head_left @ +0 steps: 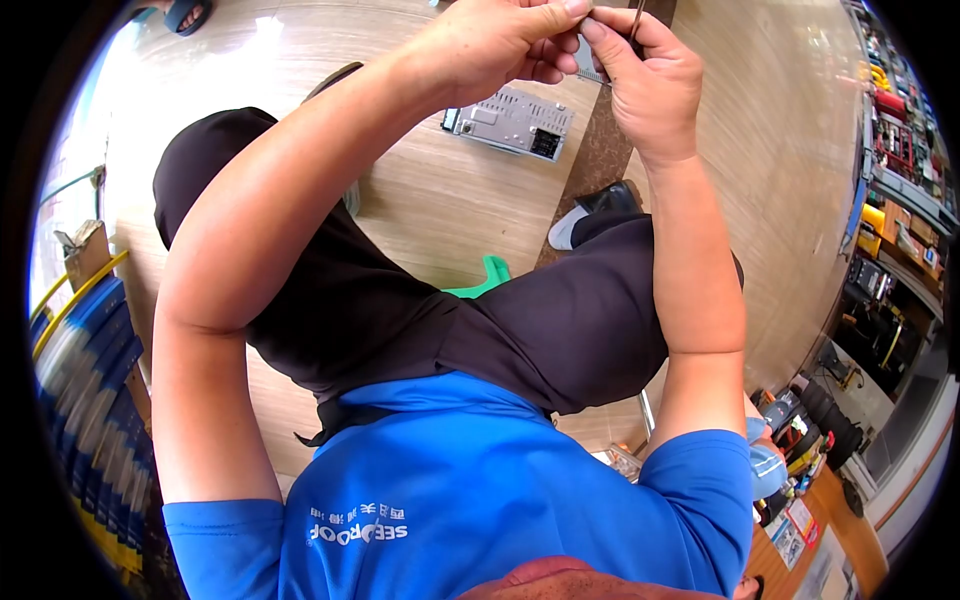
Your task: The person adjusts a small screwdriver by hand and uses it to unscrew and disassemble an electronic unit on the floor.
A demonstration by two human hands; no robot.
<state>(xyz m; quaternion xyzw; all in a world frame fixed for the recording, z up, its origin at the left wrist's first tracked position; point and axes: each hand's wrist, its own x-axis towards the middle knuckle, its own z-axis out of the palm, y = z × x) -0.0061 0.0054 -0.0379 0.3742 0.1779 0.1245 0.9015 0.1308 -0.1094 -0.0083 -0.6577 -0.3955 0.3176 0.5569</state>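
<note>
My left hand (535,40) is raised at the top edge of the head view, its thumb and fingers pinched together. Against its fingertips are those of my right hand (645,75), which is also closed. A thin dark rod-like tool (637,20) sticks up from between my right fingers; its far end is cut off by the frame. Whatever the meeting fingertips pinch is too small or hidden to make out. Below the hands, a grey metal piece (590,62) shows in part. A silver slotted metal box (510,122), with a black connector socket, lies on the floor nearby.
A green plastic stool edge (487,277) shows between my legs. Blue-and-yellow racked goods (95,400) stand at left. Tool shelves (900,150) line the right side, with a cluttered wooden bench (820,520) below. Another person's sandalled foot (185,15) is at upper left.
</note>
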